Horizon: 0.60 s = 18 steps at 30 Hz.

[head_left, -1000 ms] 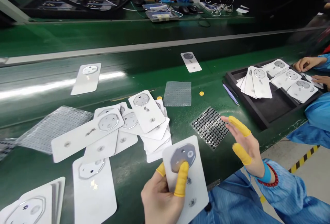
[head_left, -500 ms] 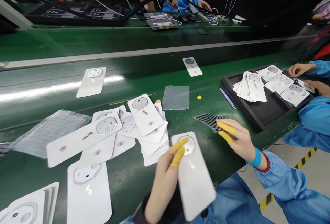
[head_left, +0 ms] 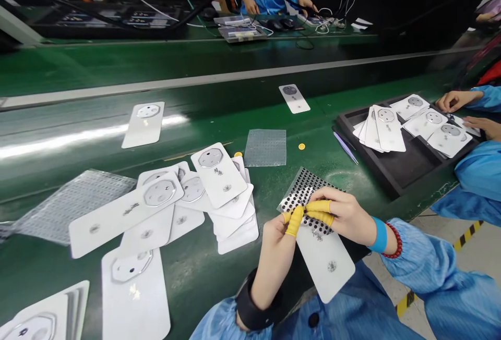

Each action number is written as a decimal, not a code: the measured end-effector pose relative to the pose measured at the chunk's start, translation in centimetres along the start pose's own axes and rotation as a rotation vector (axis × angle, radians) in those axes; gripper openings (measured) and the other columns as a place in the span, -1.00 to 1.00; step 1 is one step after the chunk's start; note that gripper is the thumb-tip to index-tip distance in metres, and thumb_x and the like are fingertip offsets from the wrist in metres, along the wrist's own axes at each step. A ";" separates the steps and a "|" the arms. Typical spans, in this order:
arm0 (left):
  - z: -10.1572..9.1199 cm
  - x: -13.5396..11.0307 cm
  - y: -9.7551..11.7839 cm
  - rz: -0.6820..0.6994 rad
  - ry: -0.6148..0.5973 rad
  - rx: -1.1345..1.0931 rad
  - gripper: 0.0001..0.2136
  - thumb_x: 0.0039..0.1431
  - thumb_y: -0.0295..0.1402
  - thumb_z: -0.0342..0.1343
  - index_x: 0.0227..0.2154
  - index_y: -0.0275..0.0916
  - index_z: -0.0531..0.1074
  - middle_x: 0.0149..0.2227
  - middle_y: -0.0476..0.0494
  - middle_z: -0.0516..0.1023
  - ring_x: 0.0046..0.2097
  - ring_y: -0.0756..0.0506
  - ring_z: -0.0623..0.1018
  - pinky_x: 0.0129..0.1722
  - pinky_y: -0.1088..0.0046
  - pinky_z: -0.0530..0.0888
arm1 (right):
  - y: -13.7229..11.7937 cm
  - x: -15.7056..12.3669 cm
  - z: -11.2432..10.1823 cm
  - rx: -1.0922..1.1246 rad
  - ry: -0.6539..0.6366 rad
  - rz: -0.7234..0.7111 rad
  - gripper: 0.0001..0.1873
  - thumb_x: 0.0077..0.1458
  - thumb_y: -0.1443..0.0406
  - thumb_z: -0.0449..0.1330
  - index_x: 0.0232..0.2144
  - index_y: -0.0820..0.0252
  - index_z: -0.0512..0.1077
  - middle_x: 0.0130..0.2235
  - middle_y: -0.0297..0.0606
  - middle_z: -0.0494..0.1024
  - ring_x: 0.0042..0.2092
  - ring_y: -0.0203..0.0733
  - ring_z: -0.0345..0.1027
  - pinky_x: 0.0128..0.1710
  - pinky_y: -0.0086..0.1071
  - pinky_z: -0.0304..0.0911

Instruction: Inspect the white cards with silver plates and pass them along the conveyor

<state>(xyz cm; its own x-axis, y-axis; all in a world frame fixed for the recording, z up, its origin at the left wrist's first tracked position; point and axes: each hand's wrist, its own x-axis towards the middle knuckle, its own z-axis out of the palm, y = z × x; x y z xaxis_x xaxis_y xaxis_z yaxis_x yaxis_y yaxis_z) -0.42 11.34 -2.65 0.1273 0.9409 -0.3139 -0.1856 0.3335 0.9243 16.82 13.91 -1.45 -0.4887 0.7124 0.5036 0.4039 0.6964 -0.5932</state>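
Black foam tray (head_left: 391, 169) holds overlapping white cards (head_left: 387, 129); green conveyor bench (head_left: 211, 277) has more scattered; left hand (head_left: 276, 246) and right hand (head_left: 344, 215) clenched, yellow-cotted fingers (head_left: 295, 220) gripping a white card (head_left: 326, 262) over a black-dotted sheet (head_left: 301, 191).

Left hand (head_left: 274, 251), right hand (head_left: 344, 215) close together

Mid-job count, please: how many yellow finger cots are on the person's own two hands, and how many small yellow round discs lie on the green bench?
Yellow finger cots: 4 (2 on left hand, 2 on right hand)
Yellow round discs: 2
Total: 6
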 end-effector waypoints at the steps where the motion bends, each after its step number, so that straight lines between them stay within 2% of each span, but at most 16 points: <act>1: 0.0 0.0 0.0 -0.008 0.005 -0.003 -0.87 -0.05 -0.36 0.20 -0.59 -0.30 0.48 -0.62 0.04 0.45 -0.53 0.03 0.32 -0.51 0.54 0.28 | 0.1 0.0 0.3 -0.043 -0.008 -0.039 -0.83 0.27 0.37 0.10 -0.25 0.31 0.49 -0.23 -0.09 0.53 -0.20 -0.19 0.45 -0.23 -0.32 0.47; 6: 0.2 0.0 0.2 -0.042 0.028 -0.004 -0.87 -0.10 -0.37 0.14 -0.66 -0.29 0.40 -0.66 0.06 0.34 -0.55 0.05 0.23 -0.54 0.55 0.19 | 0.1 -0.1 0.4 -0.121 -0.011 -0.101 -0.83 0.27 0.44 0.05 -0.22 0.29 0.45 -0.21 -0.10 0.53 -0.18 -0.21 0.44 -0.23 -0.34 0.47; 8: 0.2 0.0 0.2 -0.059 0.024 0.006 -0.87 -0.13 -0.37 0.13 -0.68 -0.29 0.37 -0.67 0.06 0.31 -0.55 0.04 0.22 -0.55 0.54 0.18 | 0.0 0.0 0.3 -0.159 -0.060 -0.122 -0.80 0.26 0.47 0.02 -0.26 0.32 0.45 -0.23 -0.08 0.53 -0.20 -0.20 0.44 -0.25 -0.35 0.47; 11: 0.3 0.2 -0.1 -0.081 0.016 0.009 -0.88 -0.16 -0.39 0.08 -0.69 -0.28 0.33 -0.67 0.07 0.25 -0.56 0.05 0.18 -0.57 0.54 0.13 | 0.1 0.1 0.6 -0.308 -0.140 -0.246 -0.72 0.26 0.49 -0.02 -0.40 0.33 0.44 -0.27 -0.04 0.53 -0.26 -0.18 0.43 -0.31 -0.33 0.47; 14: 0.3 0.5 -0.5 -0.090 0.017 -0.010 -0.92 -0.19 -0.41 0.05 -0.67 -0.27 0.32 -0.66 0.09 0.24 -0.56 0.07 0.15 -0.56 0.55 0.12 | 0.5 0.2 0.8 -0.381 -0.140 -0.380 -0.65 0.28 0.47 -0.08 -0.47 0.30 0.42 -0.30 -0.06 0.54 -0.31 -0.18 0.42 -0.35 -0.31 0.46; 16: 0.4 0.6 -0.5 -0.102 0.014 -0.022 -0.93 -0.18 -0.40 0.07 -0.66 -0.27 0.32 -0.65 0.08 0.26 -0.56 0.06 0.18 -0.55 0.54 0.15 | 0.8 0.2 0.8 -0.350 -0.136 -0.364 -0.69 0.30 0.45 -0.06 -0.39 0.30 0.43 -0.29 -0.08 0.54 -0.31 -0.20 0.42 -0.36 -0.33 0.46; 18: 0.5 0.6 -0.5 -0.115 0.009 -0.028 -0.92 -0.18 -0.40 0.09 -0.65 -0.26 0.33 -0.65 0.07 0.29 -0.56 0.05 0.22 -0.55 0.53 0.19 | 1.2 0.1 0.7 -0.295 -0.119 -0.279 -0.78 0.31 0.41 -0.02 -0.29 0.31 0.42 -0.25 -0.09 0.54 -0.27 -0.22 0.44 -0.33 -0.37 0.47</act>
<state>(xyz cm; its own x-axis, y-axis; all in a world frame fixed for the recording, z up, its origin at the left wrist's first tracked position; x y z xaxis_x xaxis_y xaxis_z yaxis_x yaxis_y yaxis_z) 0.22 11.71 -3.14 0.1408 0.8968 -0.4194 -0.1976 0.4406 0.8757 16.69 14.74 -2.53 -0.6892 0.4905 0.5332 0.4395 0.8681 -0.2305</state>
